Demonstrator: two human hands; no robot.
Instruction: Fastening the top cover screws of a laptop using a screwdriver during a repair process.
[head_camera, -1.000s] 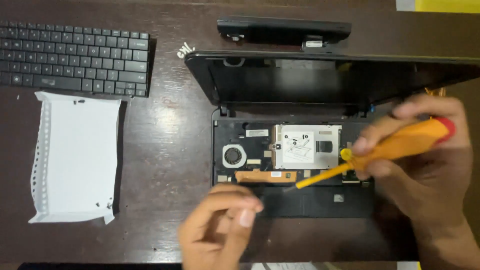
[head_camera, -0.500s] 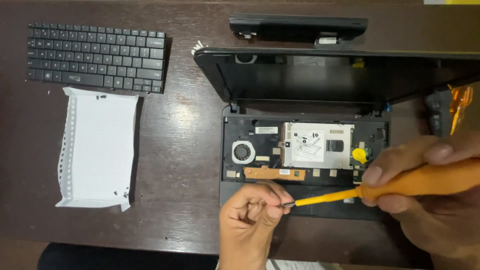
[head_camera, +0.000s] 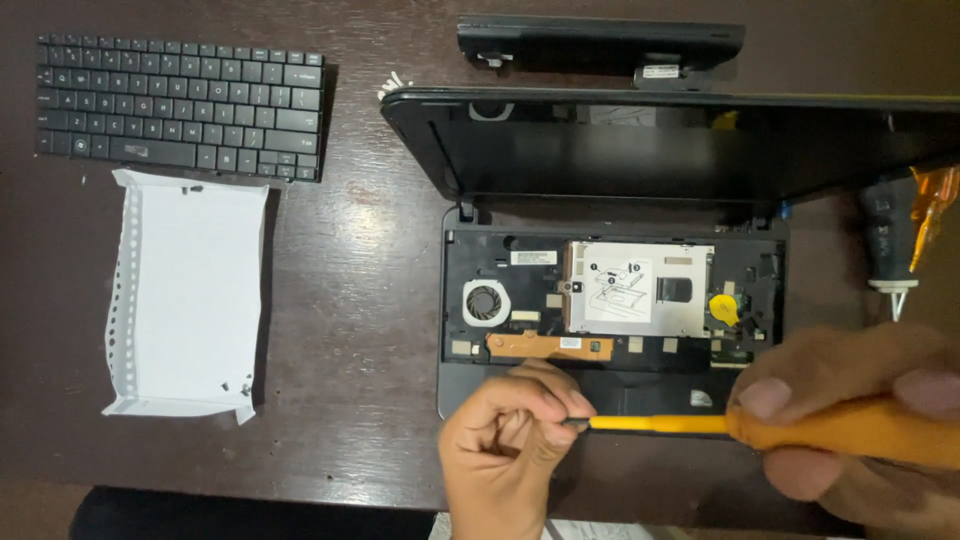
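Observation:
A small black laptop (head_camera: 610, 390) lies open on the dark wooden table with its keyboard removed, showing a silver drive cover (head_camera: 640, 290), a round fan (head_camera: 485, 302) and a yellow coin cell (head_camera: 724, 308). My right hand (head_camera: 850, 420) grips an orange-handled screwdriver (head_camera: 660, 423), held level over the laptop's front edge. My left hand (head_camera: 515, 440) pinches its fingertips at the screwdriver's dark tip; whatever is between the fingers is too small to tell.
The detached keyboard (head_camera: 180, 105) lies at the far left, above a white paper sheet (head_camera: 190, 300) holding tiny screws. A black battery pack (head_camera: 600, 42) lies behind the laptop lid (head_camera: 660, 150). A second screwdriver (head_camera: 885, 250) rests at the right edge.
The screwdriver has swung down from the laptop's inside to its front edge. My left hand has closed its fingertips onto the tip. The view has shifted left.

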